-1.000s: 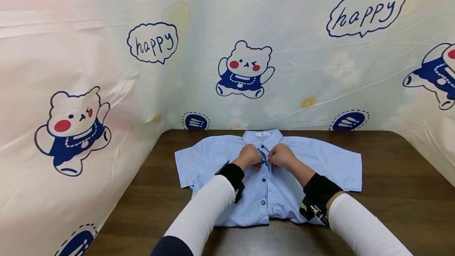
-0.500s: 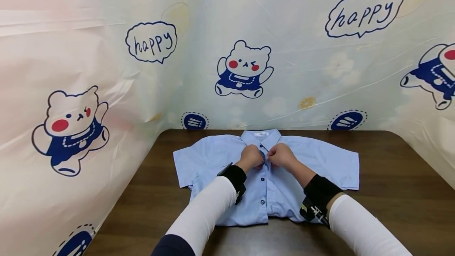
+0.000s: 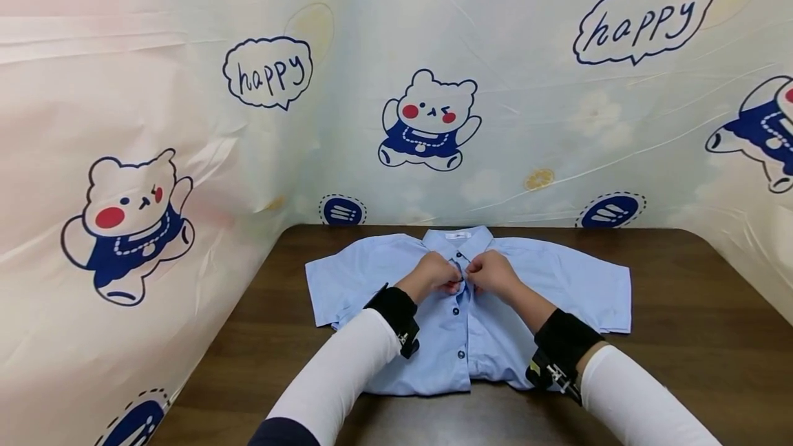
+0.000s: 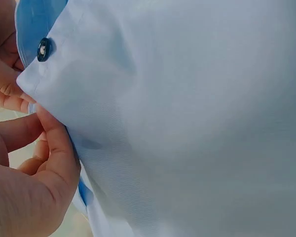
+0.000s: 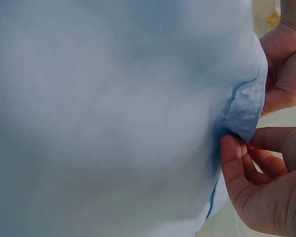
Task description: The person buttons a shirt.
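A light blue short-sleeved shirt (image 3: 545,281) with dark buttons lies face up on the dark wooden table (image 3: 700,336), collar toward the wall. Both hands meet at the front placket just below the collar. My left hand (image 3: 436,275) pinches the left edge of the placket (image 4: 49,108) beside a dark button (image 4: 43,49). My right hand (image 3: 489,272) pinches the opposite fabric edge (image 5: 244,116). In the wrist views the shirt fills most of the picture and hides the fingertips under the cloth.
A plastic sheet printed with bears (image 3: 427,122) and "happy" bubbles (image 3: 268,74) walls the table at the back and both sides. Bare table lies to the right of the shirt and along the front edge.
Both hands have crept a little up the placket toward the collar, still pinching the two front edges together. The shirt has stayed in place.
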The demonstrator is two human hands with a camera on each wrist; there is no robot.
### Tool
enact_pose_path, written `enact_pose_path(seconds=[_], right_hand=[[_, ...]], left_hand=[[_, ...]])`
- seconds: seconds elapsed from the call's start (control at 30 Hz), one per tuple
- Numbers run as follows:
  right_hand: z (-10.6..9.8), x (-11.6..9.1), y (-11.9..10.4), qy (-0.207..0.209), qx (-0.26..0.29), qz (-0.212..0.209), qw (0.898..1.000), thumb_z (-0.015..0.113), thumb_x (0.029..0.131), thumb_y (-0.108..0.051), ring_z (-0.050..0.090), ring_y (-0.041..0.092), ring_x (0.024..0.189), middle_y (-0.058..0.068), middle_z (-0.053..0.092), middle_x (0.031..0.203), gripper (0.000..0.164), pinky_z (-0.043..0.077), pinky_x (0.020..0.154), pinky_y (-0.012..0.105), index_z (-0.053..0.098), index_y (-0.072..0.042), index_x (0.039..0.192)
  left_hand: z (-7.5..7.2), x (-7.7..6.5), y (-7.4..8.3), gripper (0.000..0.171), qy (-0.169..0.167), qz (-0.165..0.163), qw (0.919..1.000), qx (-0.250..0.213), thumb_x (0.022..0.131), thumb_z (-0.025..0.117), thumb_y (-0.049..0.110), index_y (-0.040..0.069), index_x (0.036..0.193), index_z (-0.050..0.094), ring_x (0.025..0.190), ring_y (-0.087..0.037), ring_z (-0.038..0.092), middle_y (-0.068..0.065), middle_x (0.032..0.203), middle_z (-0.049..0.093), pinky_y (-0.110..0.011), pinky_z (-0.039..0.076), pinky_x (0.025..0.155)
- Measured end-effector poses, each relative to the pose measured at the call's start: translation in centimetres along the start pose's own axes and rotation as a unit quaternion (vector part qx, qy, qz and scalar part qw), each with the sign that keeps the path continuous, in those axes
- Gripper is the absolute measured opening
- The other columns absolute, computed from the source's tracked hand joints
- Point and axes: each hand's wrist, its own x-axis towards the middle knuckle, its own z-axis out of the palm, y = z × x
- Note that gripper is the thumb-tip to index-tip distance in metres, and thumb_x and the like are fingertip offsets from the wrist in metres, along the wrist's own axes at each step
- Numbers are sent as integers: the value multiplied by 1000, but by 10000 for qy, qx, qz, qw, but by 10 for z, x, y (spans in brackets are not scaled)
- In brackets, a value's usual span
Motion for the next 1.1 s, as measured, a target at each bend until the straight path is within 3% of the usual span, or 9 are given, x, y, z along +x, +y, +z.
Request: enact_pose_path(seconds=[0.17, 0.4, 0.5, 0.6, 0.77, 0.93, 1.1], right_hand=[[-1, -1, 0, -75, 158, 174, 9997, 66, 90, -5, 60, 17, 62, 7, 63, 78, 10, 51, 60, 27, 73, 2, 92], [0, -1, 1, -219, 1023, 397, 9937, 56, 94, -3, 65, 18, 65, 13, 67, 82, 19, 56, 63, 31, 71, 9, 95], [1, 0, 2, -191, 1047, 308, 9938, 59, 91, 0, 65, 16, 63, 10, 67, 79, 15, 56, 62, 30, 71, 9, 93], [3, 0, 3, -149, 851, 157, 9961, 65, 87, 3, 64, 15, 59, 7, 65, 75, 8, 54, 59, 28, 71, 7, 87], [4, -2, 3, -109, 756, 152, 9970, 69, 85, 1, 62, 15, 60, 7, 65, 76, 4, 52, 58, 27, 70, 5, 87], [5, -3, 3, -45, 742, 91, 9972, 67, 87, 0, 63, 16, 60, 6, 65, 74, 6, 53, 58, 28, 71, 4, 86], [7, -1, 5, -37, 724, 132, 9973, 65, 88, -1, 65, 16, 59, 6, 65, 71, 11, 54, 57, 28, 71, 5, 82]], left_hand=[[1, -5, 0, 5, 146, -230, 9984, -494, 86, 67, -7, -9, 90, 65, 52, -11, 57, -11, 75, 60, -19, 52, 54], [3, -8, -2, 11, 373, -126, 9942, -1004, 85, 64, -13, -11, 96, 62, 56, -14, 63, -14, 78, 62, -26, 57, 64], [2, -8, -2, 11, 414, -166, 9923, -1153, 87, 65, -6, -9, 98, 61, 60, -15, 65, -14, 78, 65, -27, 57, 64], [1, -8, -2, 15, 371, -243, 9923, -1159, 87, 70, 2, -6, 97, 63, 63, -15, 66, -12, 79, 68, -26, 57, 63], [-1, -9, -1, 11, 349, -207, 9946, -954, 80, 70, -5, -7, 89, 64, 56, -15, 65, -13, 76, 67, -25, 56, 58], [0, -10, -3, 9, 576, -29, 9967, -580, 81, 67, -6, -3, 88, 62, 54, -13, 62, -11, 77, 66, -26, 56, 61], [1, -10, -7, 9, 542, 212, 9974, -428, 84, 69, -1, -1, 78, 62, 50, -12, 62, -10, 73, 64, -25, 56, 58]])
